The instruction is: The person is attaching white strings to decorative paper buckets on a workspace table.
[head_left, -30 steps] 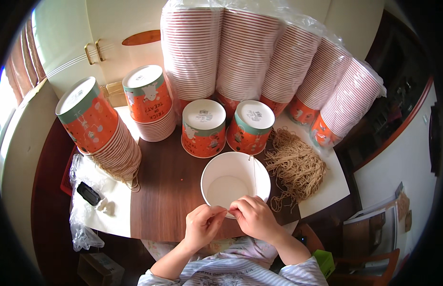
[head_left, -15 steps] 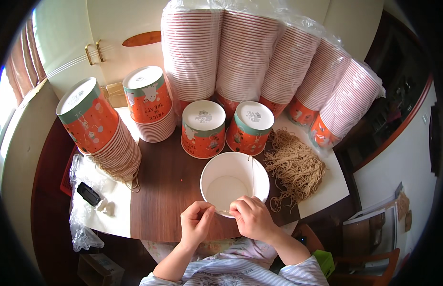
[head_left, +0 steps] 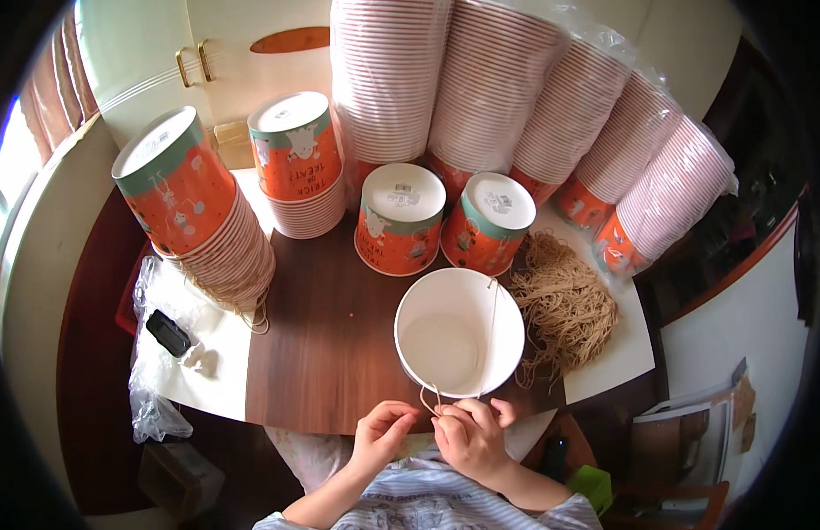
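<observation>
A white-lined paper bucket stands with its open mouth up near the table's front edge. A thin tan cord hangs from a hole in its far wall and runs down across the inside. At the near rim another stretch of cord bends in a loop. My right hand pinches this cord just in front of the rim. Left of it, my left hand is closed, thumb and fingertips drawn together close to the loop; whether cord lies between them is hidden.
Two upside-down orange buckets stand behind. A heap of tan cords lies right of the open bucket. Bucket stacks stand at left, and tall plastic-wrapped stacks line the back. A black case rests beside clear plastic at left.
Both hands have drawn lower, toward me, off the bucket's near rim. The cord between them now stands in a loop at the rim. The whole view has shifted slightly.
</observation>
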The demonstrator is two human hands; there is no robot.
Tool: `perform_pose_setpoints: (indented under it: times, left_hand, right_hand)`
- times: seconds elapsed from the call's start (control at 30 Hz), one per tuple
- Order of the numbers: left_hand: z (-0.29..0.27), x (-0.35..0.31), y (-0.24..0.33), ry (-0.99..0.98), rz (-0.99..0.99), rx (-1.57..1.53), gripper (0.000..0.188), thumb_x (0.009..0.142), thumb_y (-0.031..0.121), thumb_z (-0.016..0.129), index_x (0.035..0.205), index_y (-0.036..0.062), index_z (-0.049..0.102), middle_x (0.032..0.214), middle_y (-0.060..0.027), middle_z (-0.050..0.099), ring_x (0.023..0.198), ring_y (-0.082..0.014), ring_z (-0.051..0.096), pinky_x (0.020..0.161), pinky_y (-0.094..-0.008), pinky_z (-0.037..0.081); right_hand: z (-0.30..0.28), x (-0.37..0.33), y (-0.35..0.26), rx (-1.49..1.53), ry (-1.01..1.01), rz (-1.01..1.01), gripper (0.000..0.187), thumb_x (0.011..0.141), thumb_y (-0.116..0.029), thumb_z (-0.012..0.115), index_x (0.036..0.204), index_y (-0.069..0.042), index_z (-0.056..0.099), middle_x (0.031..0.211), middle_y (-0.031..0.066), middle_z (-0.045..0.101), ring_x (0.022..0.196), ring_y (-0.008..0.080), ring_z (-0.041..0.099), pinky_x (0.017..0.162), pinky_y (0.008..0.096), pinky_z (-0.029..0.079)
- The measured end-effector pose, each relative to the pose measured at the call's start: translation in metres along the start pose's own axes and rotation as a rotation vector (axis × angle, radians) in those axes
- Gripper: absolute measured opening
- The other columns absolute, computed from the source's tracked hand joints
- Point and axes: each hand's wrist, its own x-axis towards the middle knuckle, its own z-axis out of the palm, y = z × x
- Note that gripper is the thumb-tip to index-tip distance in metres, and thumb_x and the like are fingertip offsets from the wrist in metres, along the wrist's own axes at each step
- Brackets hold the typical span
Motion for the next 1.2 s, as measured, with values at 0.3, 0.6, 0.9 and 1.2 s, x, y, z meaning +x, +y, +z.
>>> perform_pose_setpoints:
  times: [0.3, 0.6, 0.9, 1.2]
  left_hand:
    - [0.022, 0.011, 0.015, -0.172, 0.103, -0.070, 0.019, 0.084, 0.000, 0.056, 0.103, 0.0000, 0.059, 0.108, -0.0078, 0.050, 0.102, -0.0154, 0.050, 0.087, -0.0271, 0.042]
    - [0.014, 0.028, 0.016, -0.193, -0.039, -0.336, 0.007, 0.087, 0.001, 0.053, 0.091, 0.0015, 0.058, 0.099, -0.0027, 0.051, 0.094, -0.0109, 0.050, 0.084, -0.0256, 0.040]
    - [0.015, 0.015, -0.001, -0.130, -0.249, -0.474, 0.013, 0.084, 0.004, 0.058, 0.098, 0.0035, 0.059, 0.096, -0.0033, 0.061, 0.080, -0.0084, 0.055, 0.074, -0.0228, 0.047]
    - [0.033, 0.009, -0.002, -0.052, -0.164, -0.526, 0.005, 0.082, 0.002, 0.059, 0.088, 0.0024, 0.061, 0.092, -0.0063, 0.062, 0.084, -0.0138, 0.058, 0.073, -0.0253, 0.047]
  right_hand:
    - [0.010, -0.017, -0.006, -0.020, -0.043, 0.095, 0.013, 0.079, -0.013, 0.055, 0.091, -0.012, 0.050, 0.103, 0.0018, 0.063, 0.101, 0.0159, 0.053, 0.080, 0.0397, 0.026]
    - [0.000, -0.010, 0.002, -0.135, 0.042, 0.086, 0.021, 0.075, -0.014, 0.060, 0.096, -0.014, 0.056, 0.092, -0.0071, 0.064, 0.092, 0.0102, 0.051, 0.075, 0.0340, 0.026]
    - [0.005, -0.013, 0.001, -0.149, 0.061, 0.091, 0.019, 0.072, -0.015, 0.063, 0.090, -0.016, 0.058, 0.090, -0.0108, 0.064, 0.083, 0.0081, 0.049, 0.072, 0.0325, 0.024]
    - [0.006, -0.013, 0.003, -0.108, 0.061, 0.056, 0.018, 0.070, -0.013, 0.063, 0.087, -0.016, 0.057, 0.086, -0.0104, 0.063, 0.082, 0.0074, 0.052, 0.073, 0.0321, 0.024]
